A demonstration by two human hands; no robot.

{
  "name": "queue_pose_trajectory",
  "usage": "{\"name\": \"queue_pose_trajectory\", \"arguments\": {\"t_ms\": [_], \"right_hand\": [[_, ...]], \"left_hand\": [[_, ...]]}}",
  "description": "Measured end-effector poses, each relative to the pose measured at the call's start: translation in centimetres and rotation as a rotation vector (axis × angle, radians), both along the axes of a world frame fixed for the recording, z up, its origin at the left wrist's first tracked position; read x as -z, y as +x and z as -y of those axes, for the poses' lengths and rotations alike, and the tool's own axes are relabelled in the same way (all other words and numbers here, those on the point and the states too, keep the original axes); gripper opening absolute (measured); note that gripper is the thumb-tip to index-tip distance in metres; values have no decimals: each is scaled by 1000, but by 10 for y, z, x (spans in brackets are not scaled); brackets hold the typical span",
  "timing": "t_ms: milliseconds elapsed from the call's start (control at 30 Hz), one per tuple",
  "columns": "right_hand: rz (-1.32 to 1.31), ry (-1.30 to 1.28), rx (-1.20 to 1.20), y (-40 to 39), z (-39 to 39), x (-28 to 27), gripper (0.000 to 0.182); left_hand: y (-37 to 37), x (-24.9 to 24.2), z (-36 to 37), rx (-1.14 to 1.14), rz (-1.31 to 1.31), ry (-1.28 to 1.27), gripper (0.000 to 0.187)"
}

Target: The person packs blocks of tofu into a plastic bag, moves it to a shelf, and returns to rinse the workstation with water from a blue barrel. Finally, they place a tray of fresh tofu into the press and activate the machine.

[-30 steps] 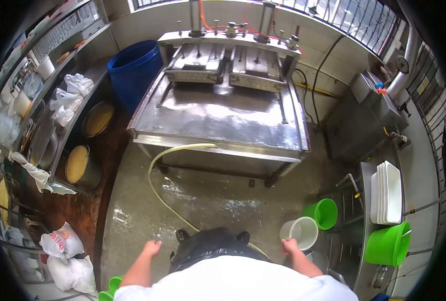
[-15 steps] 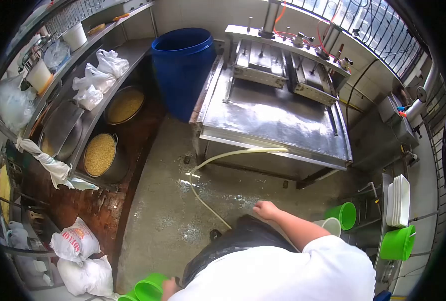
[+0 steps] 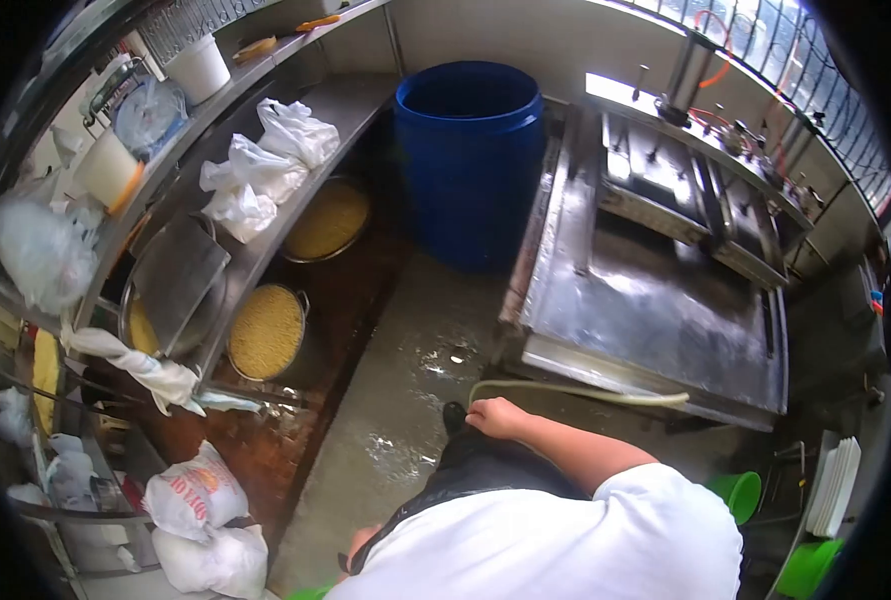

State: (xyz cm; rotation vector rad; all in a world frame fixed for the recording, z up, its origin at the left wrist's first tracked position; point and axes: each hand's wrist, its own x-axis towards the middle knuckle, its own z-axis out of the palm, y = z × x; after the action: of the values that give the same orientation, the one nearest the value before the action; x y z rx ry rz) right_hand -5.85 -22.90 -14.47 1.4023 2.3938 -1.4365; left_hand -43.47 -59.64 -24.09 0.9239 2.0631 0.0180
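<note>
My right hand [image 3: 497, 418] is held in front of my body, its fingers curled into a loose fist with nothing showing in them. It overlaps the lower bend of a pale hose [image 3: 585, 392], whose other end lies along the front edge of a steel table [image 3: 645, 300]. Low at my left side, my left hand [image 3: 361, 543] shows only in part beside my dark apron, its fingers hidden. The rim of a green bucket [image 3: 310, 593] peeks in just below it at the frame's bottom edge.
Ahead stands a blue barrel [image 3: 470, 180]. On the left, pots of yellowish grains [image 3: 267, 335] sit under a steel shelf [image 3: 295, 215], with white sacks [image 3: 210, 560] nearer. The floor [image 3: 365, 440] is wet. At right are a green bucket [image 3: 737, 495] and white trays [image 3: 833, 488].
My view has swung left and I have moved forward, so the table sits farther right and the barrel looks nearer. My right hand now overlaps the hose. Less of the left-side green buckets shows.
</note>
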Motion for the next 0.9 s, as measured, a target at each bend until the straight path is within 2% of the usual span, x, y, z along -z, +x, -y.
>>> {"name": "queue_pose_trajectory", "arguments": {"t_ms": [167, 267, 367, 433, 500, 533, 633, 700, 733, 800, 833, 900], "right_hand": [[-187, -38, 192, -41, -106, -41, 37], [-166, 39, 253, -51, -165, -56, 37], [-163, 38, 337, -57, -210, -79, 38], [-117, 43, 404, -61, -241, -76, 40], [-58, 90, 372, -63, -263, -67, 39], [-9, 136, 353, -65, -276, -63, 38], [201, 44, 282, -71, -310, -47, 43], [371, -42, 192, -76, -325, -26, 49], [382, -54, 228, -82, -334, -29, 49], [486, -187, 175, -94, -350, -42, 52], [442, -201, 185, -101, -360, -55, 54], [355, -177, 277, -112, -382, -73, 54]], "left_hand": [[-84, -50, -37, -41, -122, -227, 59], [-127, -60, -93, -62, -174, -191, 60], [-152, -48, -166, -90, -208, -60, 62], [-160, -28, -227, -96, -267, 64, 64], [-166, 10, -289, -105, -407, 208, 65], [-173, 19, -323, -102, -398, 210, 65], [-197, 27, -445, 78, -224, 216, 61], [-205, 1, -534, 87, 46, -123, 59], [-208, -1, -569, 126, 54, -130, 59], [-208, -9, -625, 55, 11, -200, 58], [-213, 5, -654, 83, 1, -199, 59], [-215, 37, -725, 333, -78, 63, 57]]}}
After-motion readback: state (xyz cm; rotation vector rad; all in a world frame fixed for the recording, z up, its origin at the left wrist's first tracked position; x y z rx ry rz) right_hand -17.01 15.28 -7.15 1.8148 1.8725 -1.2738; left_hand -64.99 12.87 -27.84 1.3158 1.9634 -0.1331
